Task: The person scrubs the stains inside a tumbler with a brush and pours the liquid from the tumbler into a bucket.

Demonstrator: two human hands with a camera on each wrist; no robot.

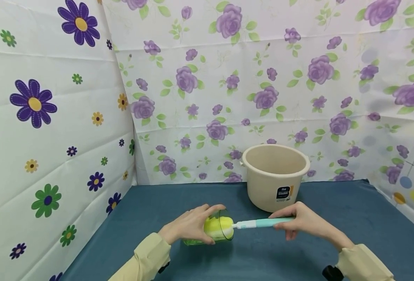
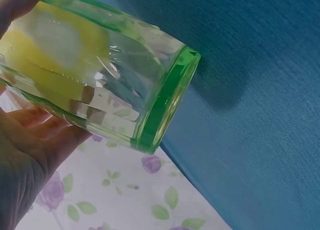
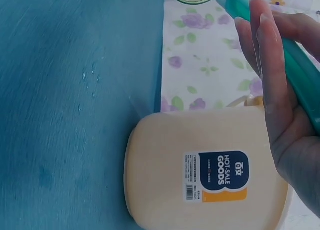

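Note:
My left hand point(image 1: 191, 225) grips a clear green-tinted glass point(image 2: 127, 84) tipped on its side, its mouth facing right. Inside the glass sits the yellow and white sponge head point(image 1: 216, 226) of a cup brush. My right hand point(image 1: 300, 224) holds the brush by its teal and white handle point(image 1: 263, 223), which runs out of the glass's mouth. In the left wrist view, the sponge point(image 2: 65, 44) fills the mouth end, while the thick green base points away from the palm. Fingers of the right hand point(image 3: 275, 84) wrap the teal handle in the right wrist view.
A beige bucket point(image 1: 275, 183) with a label stands behind the right hand on the blue tablecloth point(image 1: 179, 199). Water drops point(image 3: 90, 79) dot the cloth. Flower-patterned sheets point(image 1: 200, 97) hang along the back and sides.

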